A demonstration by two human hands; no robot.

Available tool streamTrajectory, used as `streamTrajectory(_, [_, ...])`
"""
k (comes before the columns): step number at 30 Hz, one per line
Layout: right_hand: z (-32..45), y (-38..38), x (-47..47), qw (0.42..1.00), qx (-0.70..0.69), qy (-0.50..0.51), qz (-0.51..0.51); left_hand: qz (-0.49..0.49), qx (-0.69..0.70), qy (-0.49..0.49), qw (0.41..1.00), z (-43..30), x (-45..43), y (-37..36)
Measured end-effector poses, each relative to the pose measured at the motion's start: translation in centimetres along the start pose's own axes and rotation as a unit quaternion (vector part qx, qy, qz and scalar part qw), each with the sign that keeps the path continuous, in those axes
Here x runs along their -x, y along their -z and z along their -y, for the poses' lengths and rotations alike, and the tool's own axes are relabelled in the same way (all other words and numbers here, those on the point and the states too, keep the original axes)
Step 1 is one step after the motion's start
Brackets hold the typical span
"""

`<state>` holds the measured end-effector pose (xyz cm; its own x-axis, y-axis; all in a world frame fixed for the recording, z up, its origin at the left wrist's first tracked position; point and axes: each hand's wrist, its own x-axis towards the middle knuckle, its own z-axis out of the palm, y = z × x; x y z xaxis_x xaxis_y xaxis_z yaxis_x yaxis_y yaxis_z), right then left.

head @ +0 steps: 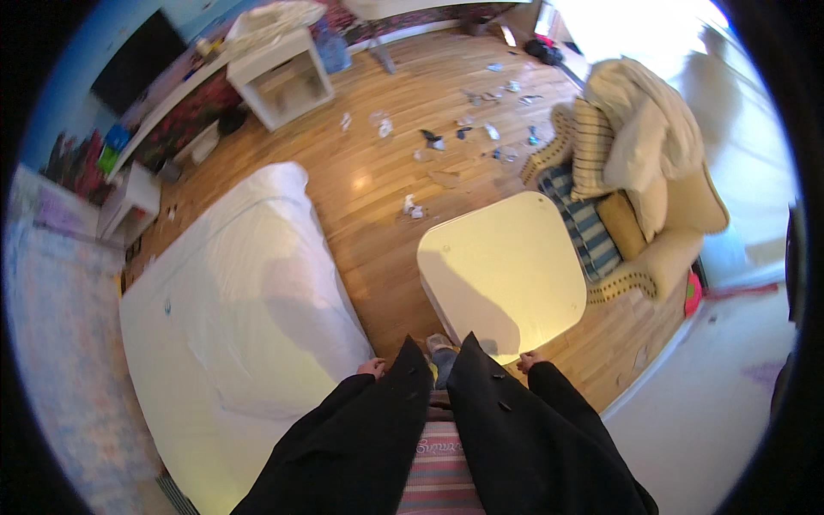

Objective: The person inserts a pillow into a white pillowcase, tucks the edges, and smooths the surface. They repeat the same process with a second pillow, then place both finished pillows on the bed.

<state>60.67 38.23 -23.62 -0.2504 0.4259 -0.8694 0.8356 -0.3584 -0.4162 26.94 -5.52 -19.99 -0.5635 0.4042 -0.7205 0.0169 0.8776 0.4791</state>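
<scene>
My left hand (372, 367) hangs low beside the edge of a mattress with a white cover (244, 290); its fingers look curled, and I cannot tell whether it holds anything. My right hand (529, 362) is at the near edge of a pale square table (508, 264) with rounded corners, its fingers bent. Whether it touches the table is unclear. Both arms are in black sleeves of an open coat over a striped top. One shoe (438, 342) shows on the wood floor between the mattress and the table.
A studded armchair (685, 209) with a striped cushion (591, 148) and a cream blanket (650, 116) stands right of the table. Crumpled litter (412, 207) is scattered over the floor ahead. A white open cabinet (283, 80) and a large blue plastic bottle (333, 50) stand by the far wall.
</scene>
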Motion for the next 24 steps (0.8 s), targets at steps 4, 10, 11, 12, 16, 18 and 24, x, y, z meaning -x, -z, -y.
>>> streamTrajectory(4, [-10.0,-3.5,5.3,0.982,-0.123,-0.077,-0.122,0.009,-0.076,-0.074,0.994,-1.3,-4.1,2.6])
streamTrajectory(10, [-21.8,-3.2,8.0,0.994,0.087,-0.064,0.034,0.094,-0.156,-0.073,0.981,-2.8,-5.9,-0.4])
streamTrajectory(11, [-22.3,-0.7,8.7,0.988,0.142,-0.048,0.041,0.108,-0.16,-0.08,0.978,-3.8,-5.8,-2.4])
streamTrajectory(12, [-23.3,1.6,9.0,0.985,0.169,-0.034,0.028,0.119,-0.171,-0.091,0.974,-5.2,-6.0,-4.2])
streamTrajectory(16, [-16.6,-5.8,11.2,0.982,0.121,-0.063,-0.134,0.185,-0.175,-0.063,0.965,-2.4,-3.6,-1.1])
streamTrajectory(18, [-10.7,-4.7,9.0,0.974,0.118,0.005,-0.193,0.163,-0.139,-0.085,0.973,-2.4,-7.2,0.6])
streamTrajectory(24, [-14.3,2.7,7.0,0.988,-0.068,0.091,-0.101,0.185,-0.234,-0.074,0.952,-8.2,-7.3,-7.9])
